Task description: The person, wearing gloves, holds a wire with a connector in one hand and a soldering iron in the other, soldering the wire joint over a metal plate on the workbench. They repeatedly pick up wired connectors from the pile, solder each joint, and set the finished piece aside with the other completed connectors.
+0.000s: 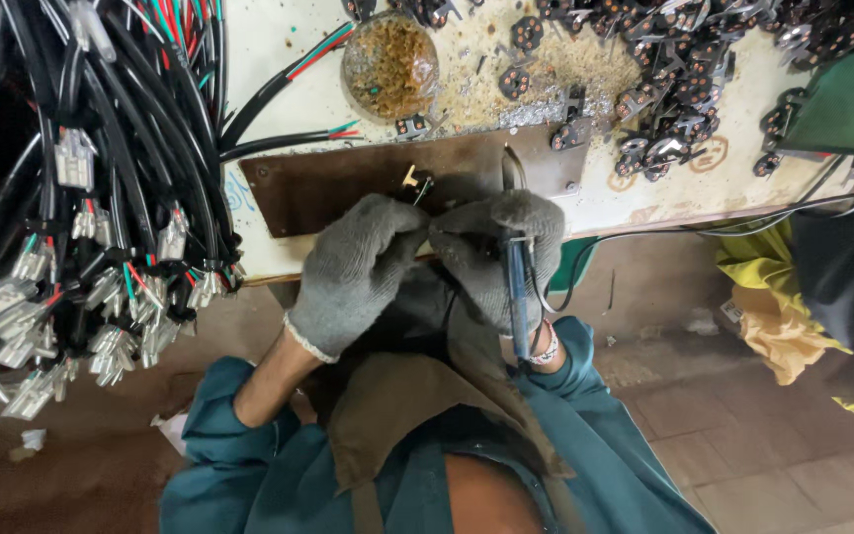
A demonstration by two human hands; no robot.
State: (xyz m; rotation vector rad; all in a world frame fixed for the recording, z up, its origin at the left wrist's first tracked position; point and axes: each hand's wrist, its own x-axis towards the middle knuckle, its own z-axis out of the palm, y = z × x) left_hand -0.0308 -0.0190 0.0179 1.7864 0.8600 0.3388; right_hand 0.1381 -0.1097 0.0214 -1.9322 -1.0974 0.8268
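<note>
The grip of the gloved left hand [358, 267] is pinched narrow around the end of a thin wire and a small brass-and-black part [413, 182], steadying it against the brown plate [348, 183] at the near edge of the table [279, 40]. The right hand [501, 252], also in a grey knit glove, is wrapped closed around a blue-handled soldering iron [519, 297], whose metal tip rises toward the same small part; both hands meet knuckle to knuckle, seemingly so one braces the other over fine work.

To the far left, a thick bundle of black cables [81, 178] hangs off the table's side, its white plugs [22, 326] dangling in clusters within easy reach of the left arm. Two cable ends with red and green cores lie across the table toward the plate. Behind the hands stands a round dish of brown paste [389, 64], close enough for the iron to dip. Further right, a heap of small black parts [674, 89] spreads over the crumb-strewn top, and a green mat [847, 99] covers the far corner.

Room is tight: the plate sits flush with the table's edge, the cables crowd the left, and the iron's cord [704, 225] trails right along the rim. Below, yellow cloth [793, 307] lies on the tiled floor [743, 435].
</note>
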